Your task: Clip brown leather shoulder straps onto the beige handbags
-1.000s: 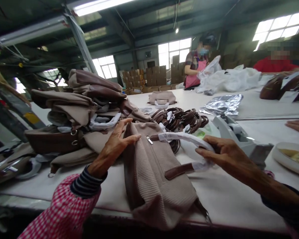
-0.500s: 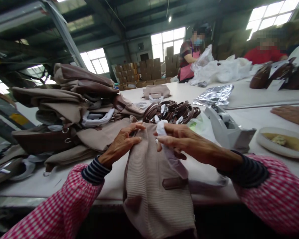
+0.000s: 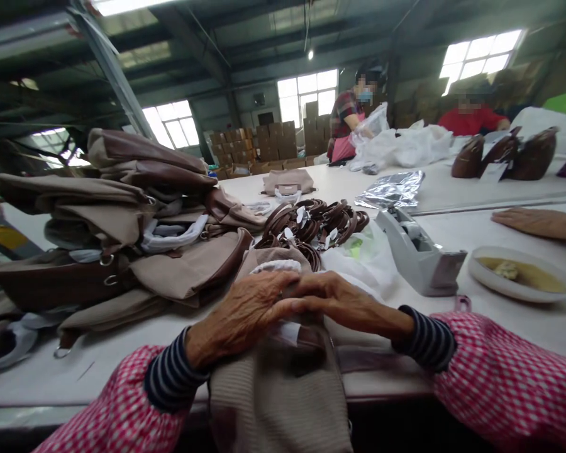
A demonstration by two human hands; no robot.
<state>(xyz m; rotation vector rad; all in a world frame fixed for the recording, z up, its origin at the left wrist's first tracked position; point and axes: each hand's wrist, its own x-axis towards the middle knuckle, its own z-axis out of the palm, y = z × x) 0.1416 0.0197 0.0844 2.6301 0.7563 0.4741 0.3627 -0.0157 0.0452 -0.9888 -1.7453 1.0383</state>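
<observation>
- White table (image 3: pixel 160 330), spread wide.
- Bag pile (image 3: pixel 108 217) at left, loosely stacked: a bump could topple it.
- Ribbed bag (image 3: pixel 287 393) hangs over the near edge; careless pushing could drop it.
- Left hand (image 3: pixel 240 311) and right hand (image 3: pixel 351 306) meet atop it, fingers partly spread; any grip's hidden, can't tell.
- White wrapping (image 3: pixel 276 267) just beyond: tugging could tear it.

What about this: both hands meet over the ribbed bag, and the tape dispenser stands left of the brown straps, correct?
Not quite: the head view shows the tape dispenser right of the brown straps. The left hand and right hand do meet over the ribbed bag.
</observation>
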